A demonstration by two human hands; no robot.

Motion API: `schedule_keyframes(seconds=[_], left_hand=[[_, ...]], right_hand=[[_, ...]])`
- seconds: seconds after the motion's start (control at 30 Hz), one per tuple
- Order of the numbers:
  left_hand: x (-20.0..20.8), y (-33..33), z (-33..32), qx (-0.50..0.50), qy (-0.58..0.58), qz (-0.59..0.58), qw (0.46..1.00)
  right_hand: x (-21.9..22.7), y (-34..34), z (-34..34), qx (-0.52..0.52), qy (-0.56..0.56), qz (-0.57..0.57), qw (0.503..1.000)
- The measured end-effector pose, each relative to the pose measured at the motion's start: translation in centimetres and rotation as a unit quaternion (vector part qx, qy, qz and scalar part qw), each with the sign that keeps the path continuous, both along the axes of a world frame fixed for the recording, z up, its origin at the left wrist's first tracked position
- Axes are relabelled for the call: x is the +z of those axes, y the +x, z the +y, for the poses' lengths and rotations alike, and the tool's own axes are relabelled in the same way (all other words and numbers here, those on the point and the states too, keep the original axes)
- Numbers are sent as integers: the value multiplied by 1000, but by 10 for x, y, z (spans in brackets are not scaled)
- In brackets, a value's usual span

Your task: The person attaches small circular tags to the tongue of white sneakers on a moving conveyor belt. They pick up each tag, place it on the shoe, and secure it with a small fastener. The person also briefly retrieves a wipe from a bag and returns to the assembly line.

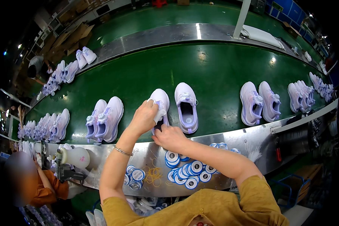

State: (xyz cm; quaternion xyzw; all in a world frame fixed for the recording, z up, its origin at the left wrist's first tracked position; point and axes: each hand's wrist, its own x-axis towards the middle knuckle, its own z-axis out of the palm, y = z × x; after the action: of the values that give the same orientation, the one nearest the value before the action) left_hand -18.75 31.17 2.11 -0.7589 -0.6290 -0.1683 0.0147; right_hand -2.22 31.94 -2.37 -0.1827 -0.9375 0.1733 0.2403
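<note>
White cloth [160, 113] was gripped by the left hand [145, 116] over the shoe [160, 95] left of its mate [184, 89], apparently for wiping; next seemed to need a steady heel, where the right hand [172, 138] curled, grip unclear.

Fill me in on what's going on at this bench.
Both hands are on one pale lilac shoe standing on a green surface. The left hand holds a white, cloth-like piece over the shoe, while the right hand is at its heel end. A matching shoe stands just to the right, untouched. Other shoes line both sides. Blue-rimmed discs and yellow bands lie on the metal ledge nearer the person.
</note>
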Motion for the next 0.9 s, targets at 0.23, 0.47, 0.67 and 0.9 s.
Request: schedule_keyframes(seconds=[0.23,0.47,0.67,0.9], left_hand=[[-8,-14,-15,104,52,-274,955],[11,7,-13,149,-24,-27,988],[3,-9,-12,141,-47,-82,986],[13,6,-15,194,-33,-119,973]], right_hand=[[4,-6,-8,-4,-2,5,1000],[3,-11,-11,-6,-1,4,1000],[4,-15,-19,-2,-3,1,1000],[2,-18,-17,1,6,7,1000]])
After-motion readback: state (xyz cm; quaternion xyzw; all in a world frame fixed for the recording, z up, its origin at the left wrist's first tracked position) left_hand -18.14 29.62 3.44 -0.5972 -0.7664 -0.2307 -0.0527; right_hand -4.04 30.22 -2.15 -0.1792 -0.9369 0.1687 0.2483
